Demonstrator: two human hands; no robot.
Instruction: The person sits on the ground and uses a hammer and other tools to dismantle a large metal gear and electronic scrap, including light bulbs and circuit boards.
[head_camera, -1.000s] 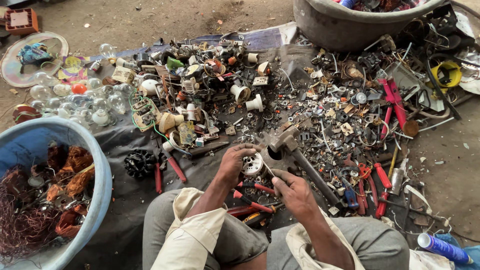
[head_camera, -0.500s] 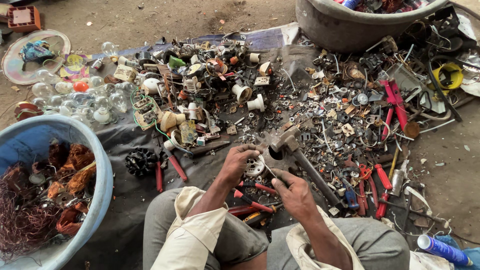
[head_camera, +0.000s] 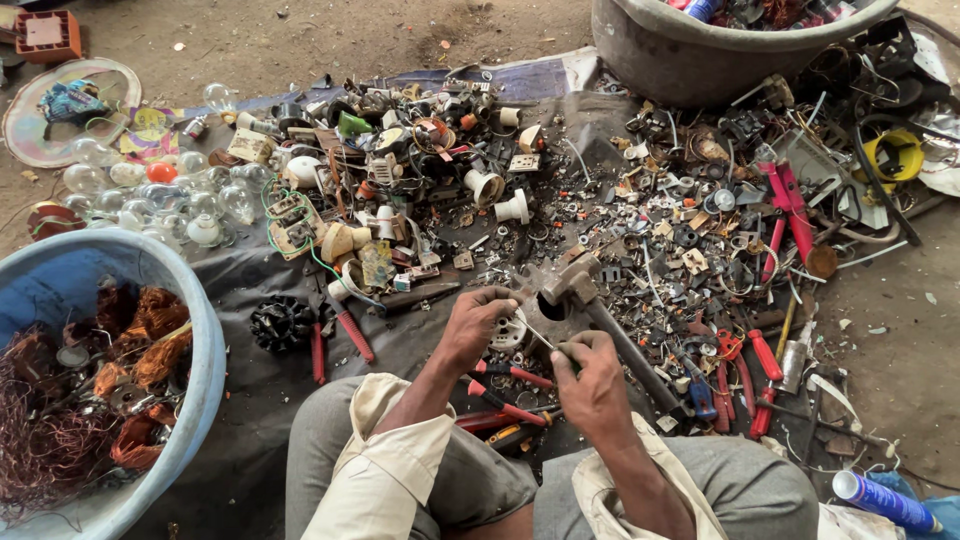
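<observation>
A dark ground sheet (head_camera: 250, 420) covers the dirt and carries a wide scatter of scrap, and the heavy hammer (head_camera: 585, 300) lying at its middle serves to place the rest. Far up and to the right of the hammer stands a big grey tub (head_camera: 680, 60) of mixed junk; well to the lower left of it sits a blue tub (head_camera: 205, 340) holding tangled copper wire (head_camera: 50, 450) and wound coils. Up and left of the hammer lies a cluster of clear glass bulbs (head_camera: 190, 200), with white sockets and green circuit boards between the bulbs and the hammer. To the hammer's right are red-handled pliers (head_camera: 785, 200) among small metal bits. Just below the hammer head, the left hand (head_camera: 478, 325) is closed around a small round whitish part (head_camera: 508, 332), fingertips pinched at its top. The right hand (head_camera: 592, 385) sits just beside it, below the hammer's handle, clenched on a thin metal rod (head_camera: 540, 337) whose tip reaches the whitish part. The two hands are close but not touching.
</observation>
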